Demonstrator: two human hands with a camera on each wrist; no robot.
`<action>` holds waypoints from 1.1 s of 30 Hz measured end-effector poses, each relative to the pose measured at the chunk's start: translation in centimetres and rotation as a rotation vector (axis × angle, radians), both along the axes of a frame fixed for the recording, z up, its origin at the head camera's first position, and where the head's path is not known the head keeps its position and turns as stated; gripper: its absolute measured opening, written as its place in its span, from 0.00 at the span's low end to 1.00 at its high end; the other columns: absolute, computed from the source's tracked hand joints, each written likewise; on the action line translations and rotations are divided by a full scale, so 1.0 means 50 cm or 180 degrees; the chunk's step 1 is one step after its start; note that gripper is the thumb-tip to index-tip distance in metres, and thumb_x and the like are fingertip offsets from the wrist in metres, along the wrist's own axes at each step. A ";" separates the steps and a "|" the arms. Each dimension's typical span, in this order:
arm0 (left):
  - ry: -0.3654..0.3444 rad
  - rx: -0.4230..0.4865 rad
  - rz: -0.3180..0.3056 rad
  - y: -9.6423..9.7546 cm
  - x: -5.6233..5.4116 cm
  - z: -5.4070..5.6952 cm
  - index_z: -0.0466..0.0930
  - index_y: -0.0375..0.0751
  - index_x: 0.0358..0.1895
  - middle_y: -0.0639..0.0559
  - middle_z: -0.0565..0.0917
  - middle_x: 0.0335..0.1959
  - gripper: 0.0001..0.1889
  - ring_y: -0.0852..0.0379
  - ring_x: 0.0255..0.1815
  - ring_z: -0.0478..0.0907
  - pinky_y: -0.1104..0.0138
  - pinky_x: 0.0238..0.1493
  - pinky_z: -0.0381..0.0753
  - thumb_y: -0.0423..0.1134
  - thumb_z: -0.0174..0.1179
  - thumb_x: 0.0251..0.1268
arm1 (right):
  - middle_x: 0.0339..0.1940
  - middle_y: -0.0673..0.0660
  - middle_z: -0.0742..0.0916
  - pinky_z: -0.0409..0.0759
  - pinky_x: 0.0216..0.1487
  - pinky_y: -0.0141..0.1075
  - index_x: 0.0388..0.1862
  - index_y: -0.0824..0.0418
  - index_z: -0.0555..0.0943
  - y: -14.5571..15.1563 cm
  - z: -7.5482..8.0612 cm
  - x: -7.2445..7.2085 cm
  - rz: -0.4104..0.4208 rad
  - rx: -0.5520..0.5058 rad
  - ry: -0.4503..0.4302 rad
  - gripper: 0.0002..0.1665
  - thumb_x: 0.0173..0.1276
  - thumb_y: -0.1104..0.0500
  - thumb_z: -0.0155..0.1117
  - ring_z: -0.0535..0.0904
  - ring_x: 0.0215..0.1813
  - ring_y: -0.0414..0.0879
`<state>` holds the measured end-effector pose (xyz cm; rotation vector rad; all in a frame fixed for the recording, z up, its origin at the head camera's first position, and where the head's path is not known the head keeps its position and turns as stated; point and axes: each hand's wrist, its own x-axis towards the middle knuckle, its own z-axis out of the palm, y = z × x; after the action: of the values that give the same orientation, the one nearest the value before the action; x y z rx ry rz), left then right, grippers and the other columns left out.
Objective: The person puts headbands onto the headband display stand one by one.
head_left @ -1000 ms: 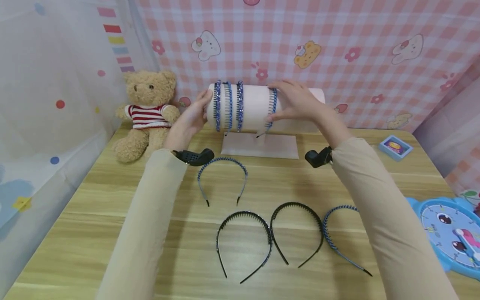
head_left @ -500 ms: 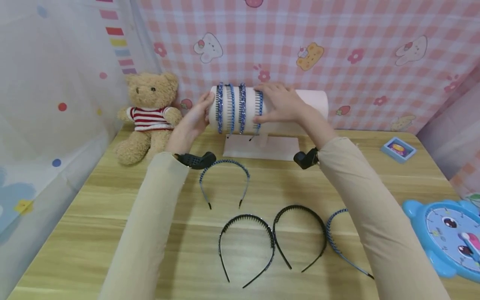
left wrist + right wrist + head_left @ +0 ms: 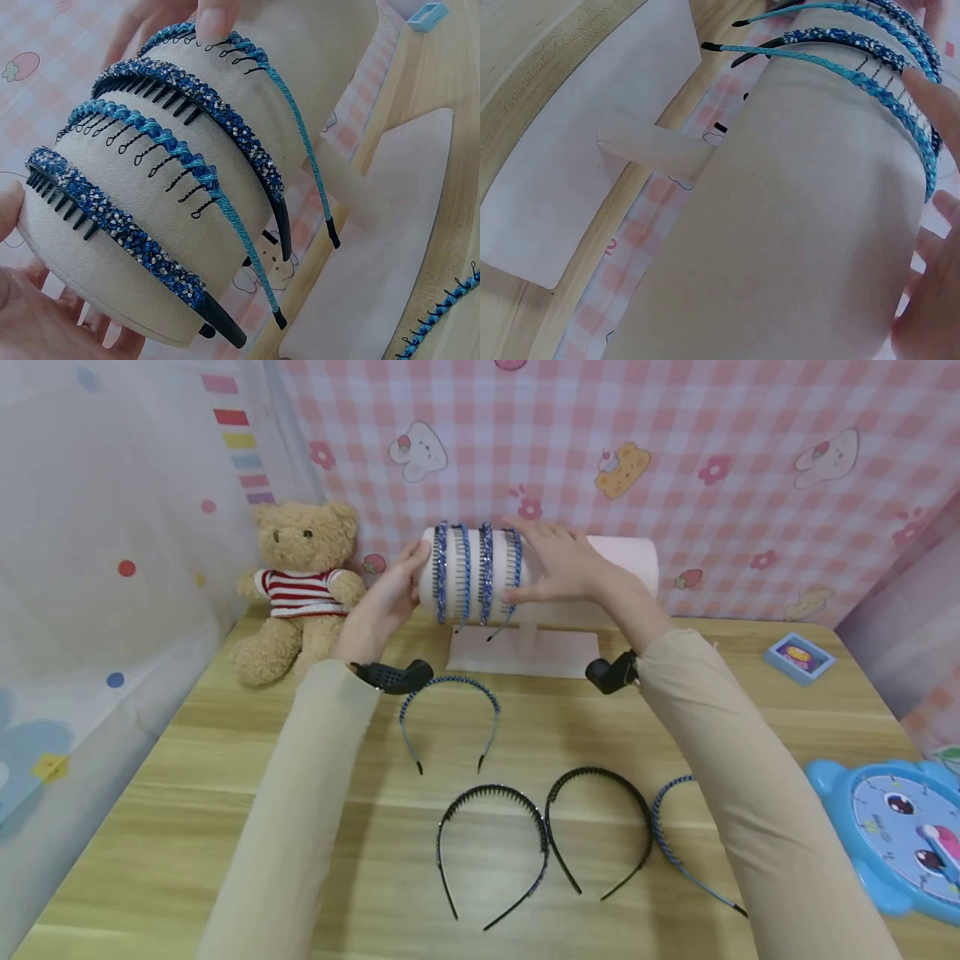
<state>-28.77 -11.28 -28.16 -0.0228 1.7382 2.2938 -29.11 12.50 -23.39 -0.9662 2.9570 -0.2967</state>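
Observation:
A pale cylindrical headband stand [image 3: 626, 564] lies sideways on its post and base, with several blue headbands around its left part. My left hand [image 3: 388, 597] grips the stand's left end, thumb at the front. My right hand [image 3: 566, 568] holds the rightmost headband on the stand, a blue braided one [image 3: 296, 127], thumb on its front side and fingers over the top. To its left sit a glittery blue headband [image 3: 244, 139], another braided one [image 3: 161, 139] and a glittery one [image 3: 120, 229] at the end. In the right wrist view, some fingers are hidden behind the cylinder.
On the wooden table [image 3: 225, 793] lie a blue headband [image 3: 450, 679], two dark headbands [image 3: 491, 789] and another blue one [image 3: 663, 835] partly under my right sleeve. A teddy bear [image 3: 300, 585] sits back left. A blue clock [image 3: 885, 827] and a small blue box [image 3: 799, 657] are at right.
My right hand has slid the rightmost braided headband leftward along the stand, closer to the glittery one. My left hand has kept hold of the stand's end.

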 end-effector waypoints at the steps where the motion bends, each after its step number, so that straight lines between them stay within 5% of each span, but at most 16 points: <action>1: 0.0000 -0.0004 0.0014 0.000 0.000 0.001 0.47 0.54 0.71 0.61 0.62 0.17 0.29 0.63 0.15 0.52 0.74 0.26 0.55 0.51 0.43 0.69 | 0.74 0.58 0.55 0.43 0.69 0.59 0.74 0.49 0.41 0.003 0.001 0.001 -0.0002 -0.0070 -0.0010 0.59 0.52 0.31 0.60 0.49 0.73 0.60; 9: 0.0039 -0.0021 0.0038 -0.013 -0.006 0.006 0.48 0.54 0.70 0.62 0.65 0.20 0.29 0.64 0.17 0.54 0.74 0.28 0.56 0.52 0.43 0.69 | 0.72 0.58 0.61 0.46 0.70 0.55 0.70 0.54 0.57 0.017 0.003 0.023 -0.0017 -0.0607 0.0254 0.50 0.54 0.35 0.62 0.54 0.72 0.55; 18: 0.0034 -0.0035 0.0042 -0.023 -0.005 0.010 0.47 0.56 0.71 0.64 0.69 0.31 0.29 0.66 0.28 0.62 0.74 0.41 0.57 0.52 0.42 0.70 | 0.46 0.60 0.82 0.71 0.58 0.41 0.46 0.66 0.78 -0.013 -0.028 0.064 0.0819 -0.1502 0.0614 0.18 0.60 0.57 0.65 0.76 0.52 0.50; 22: 0.0037 -0.0038 0.0080 -0.025 -0.008 0.011 0.48 0.55 0.71 0.61 0.64 0.22 0.29 0.63 0.20 0.55 0.73 0.34 0.56 0.52 0.43 0.69 | 0.38 0.56 0.85 0.77 0.47 0.36 0.42 0.64 0.79 -0.044 -0.050 0.080 0.1018 -0.1299 0.0299 0.14 0.61 0.56 0.64 0.80 0.41 0.45; 25: 0.0016 -0.0029 0.0108 -0.024 -0.011 0.012 0.47 0.56 0.71 0.61 0.64 0.21 0.30 0.63 0.18 0.55 0.73 0.31 0.56 0.52 0.43 0.69 | 0.35 0.55 0.86 0.78 0.42 0.34 0.45 0.62 0.79 -0.064 -0.078 0.086 0.1067 -0.1049 -0.0245 0.15 0.61 0.54 0.63 0.81 0.37 0.44; 30: -0.0001 0.0005 0.0110 -0.022 -0.013 0.012 0.45 0.55 0.72 0.61 0.65 0.21 0.31 0.64 0.18 0.55 0.74 0.28 0.55 0.51 0.43 0.69 | 0.44 0.59 0.84 0.77 0.48 0.37 0.54 0.63 0.74 -0.086 -0.137 0.085 0.0972 -0.0459 -0.1354 0.23 0.64 0.52 0.60 0.80 0.46 0.49; 33: 0.0000 0.0042 0.0074 -0.022 -0.011 0.009 0.44 0.53 0.71 0.61 0.63 0.18 0.30 0.63 0.16 0.54 0.74 0.26 0.54 0.51 0.42 0.70 | 0.50 0.62 0.81 0.75 0.53 0.40 0.57 0.65 0.71 -0.095 -0.172 0.079 0.0682 -0.0136 -0.1605 0.27 0.65 0.51 0.58 0.78 0.52 0.52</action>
<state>-29.31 -12.37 -27.71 -0.0406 1.7316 2.3215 -25.18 7.77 -31.98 -1.0206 2.3830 -0.5112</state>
